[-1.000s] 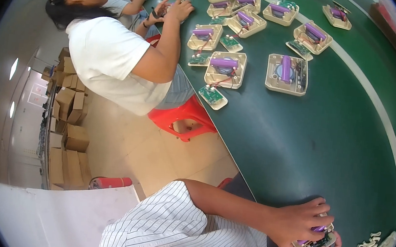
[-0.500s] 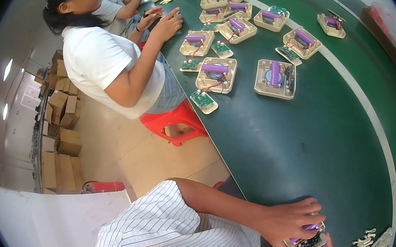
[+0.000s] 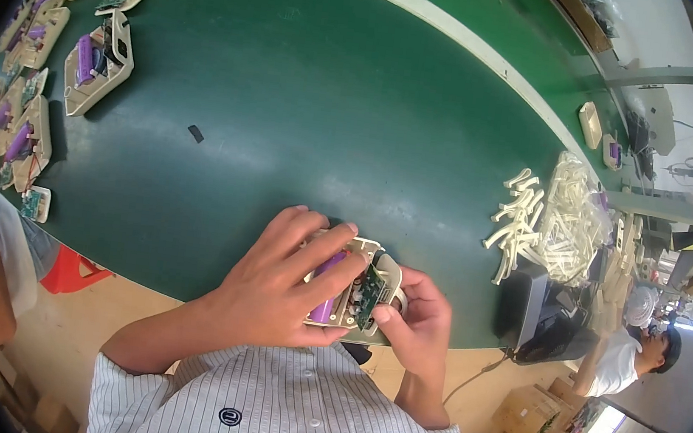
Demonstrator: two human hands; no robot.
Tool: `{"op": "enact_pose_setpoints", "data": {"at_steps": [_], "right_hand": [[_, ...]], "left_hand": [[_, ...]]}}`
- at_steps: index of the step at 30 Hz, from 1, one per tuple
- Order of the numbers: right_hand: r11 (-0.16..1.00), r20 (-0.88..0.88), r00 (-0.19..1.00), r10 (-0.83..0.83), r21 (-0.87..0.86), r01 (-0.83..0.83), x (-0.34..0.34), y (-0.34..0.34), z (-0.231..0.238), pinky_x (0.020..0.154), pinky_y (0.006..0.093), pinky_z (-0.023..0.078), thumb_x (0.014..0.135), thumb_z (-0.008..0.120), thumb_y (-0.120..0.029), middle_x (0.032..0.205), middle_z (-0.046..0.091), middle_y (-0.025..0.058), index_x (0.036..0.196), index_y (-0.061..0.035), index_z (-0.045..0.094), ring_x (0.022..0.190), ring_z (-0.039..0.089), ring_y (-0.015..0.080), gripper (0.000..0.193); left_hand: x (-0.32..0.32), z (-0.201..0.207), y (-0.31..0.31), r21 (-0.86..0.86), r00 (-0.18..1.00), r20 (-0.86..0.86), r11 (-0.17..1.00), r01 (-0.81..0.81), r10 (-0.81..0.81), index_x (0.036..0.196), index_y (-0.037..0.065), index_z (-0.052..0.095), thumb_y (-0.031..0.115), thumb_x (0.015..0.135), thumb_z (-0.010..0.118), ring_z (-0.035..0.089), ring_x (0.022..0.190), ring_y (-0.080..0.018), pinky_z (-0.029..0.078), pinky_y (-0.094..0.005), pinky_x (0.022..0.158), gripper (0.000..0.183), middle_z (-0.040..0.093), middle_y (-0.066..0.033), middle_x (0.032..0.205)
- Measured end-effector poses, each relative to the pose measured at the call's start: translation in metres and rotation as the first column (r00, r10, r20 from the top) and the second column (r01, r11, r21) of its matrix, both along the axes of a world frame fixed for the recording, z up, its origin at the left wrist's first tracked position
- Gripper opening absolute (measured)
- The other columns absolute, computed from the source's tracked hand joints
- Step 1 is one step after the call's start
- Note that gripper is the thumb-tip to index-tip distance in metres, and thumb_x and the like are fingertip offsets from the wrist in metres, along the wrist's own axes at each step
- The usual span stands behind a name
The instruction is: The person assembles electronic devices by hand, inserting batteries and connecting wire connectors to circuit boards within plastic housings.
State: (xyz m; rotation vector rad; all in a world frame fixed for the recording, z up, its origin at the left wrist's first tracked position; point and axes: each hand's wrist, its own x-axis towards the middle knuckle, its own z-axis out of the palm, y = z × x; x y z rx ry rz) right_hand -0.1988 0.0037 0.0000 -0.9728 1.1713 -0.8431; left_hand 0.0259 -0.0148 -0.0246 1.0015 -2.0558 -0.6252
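Note:
At the near edge of the green table, my left hand (image 3: pixel 284 274) is wrapped over a cream plastic housing (image 3: pixel 370 244), fingers across its top. Inside sits a purple cylindrical battery (image 3: pixel 321 310), partly covered by those fingers. My right hand (image 3: pixel 422 321) pinches a small cream cover (image 3: pixel 392 275) at the housing's right side, between thumb and fingers. A green circuit board (image 3: pixel 371 291) stands tilted against that cover, facing the battery. The fingertips behind the cover are hidden.
Several similar open housings (image 3: pixel 94 94) with purple batteries line the left side. A small black strip (image 3: pixel 195 133) lies on the table (image 3: pixel 291 99). Right of my hands are loose cream straps (image 3: pixel 519 219), a plastic bag of them (image 3: pixel 573 217) and a grey box (image 3: pixel 522 301). Co-workers sit on both sides.
My view has swung to the right, bringing my hands to the middle of the picture and the straps into fuller view. Both hands still hold the housing and its cover.

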Motion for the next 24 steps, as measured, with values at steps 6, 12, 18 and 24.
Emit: {"op": "enact_pose_setpoints", "data": {"at_steps": [6, 12, 18, 24], "right_hand": [[0.997, 0.033, 0.997, -0.07, -0.017, 0.07, 0.0, 0.004, 0.004, 0.057, 0.0166, 0.039, 0.091, 0.075, 0.002, 0.1, 0.069, 0.0022, 0.121, 0.0043, 0.064, 0.07, 0.051, -0.0015, 0.032], [1.0, 0.007, 1.0, -0.018, 0.016, 0.018, -0.006, 0.0, 0.006, 0.057, 0.0166, 0.038, 0.091, 0.075, 0.002, 0.091, 0.066, -0.0018, 0.115, 0.0042, 0.067, 0.07, 0.05, -0.001, 0.025], [1.0, -0.016, 1.0, 0.0, 0.026, 0.001, -0.004, -0.004, 0.009, 0.061, 0.018, 0.041, 0.091, 0.074, 0.003, 0.095, 0.068, 0.0001, 0.114, 0.0054, 0.068, 0.073, 0.052, 0.0006, 0.024], [0.999, 0.009, 1.0, -0.021, 0.024, 0.021, 0.0, -0.006, 0.01, 0.065, 0.0185, 0.044, 0.092, 0.074, 0.002, 0.099, 0.069, 0.0014, 0.115, 0.0047, 0.067, 0.08, 0.057, 0.0027, 0.024]], "left_hand": [[-0.003, 0.002, 0.0, 0.009, 1.0, -0.015, 1.0, -0.001, 0.001, 0.134, 0.0, 0.052, 0.032, 0.059, 0.093, 0.054, 0.115, -0.0409, 0.046, -0.0594, 0.099, 0.092, 0.055, -0.0208, 0.139], [-0.006, -0.001, 0.002, 0.014, 1.0, -0.008, 1.0, -0.01, 0.01, 0.134, -0.001, 0.052, 0.031, 0.059, 0.093, 0.055, 0.114, -0.0407, 0.046, -0.0589, 0.098, 0.091, 0.055, -0.0209, 0.139], [-0.004, -0.001, 0.002, 0.013, 1.0, 0.002, 1.0, -0.007, 0.007, 0.134, -0.001, 0.053, 0.031, 0.059, 0.092, 0.054, 0.114, -0.0408, 0.046, -0.0586, 0.098, 0.09, 0.055, -0.0212, 0.139], [-0.003, -0.001, 0.001, 0.007, 1.0, 0.003, 1.0, 0.002, -0.002, 0.133, -0.002, 0.054, 0.031, 0.059, 0.091, 0.054, 0.114, -0.0409, 0.047, -0.0587, 0.097, 0.089, 0.055, -0.0214, 0.139]]}}
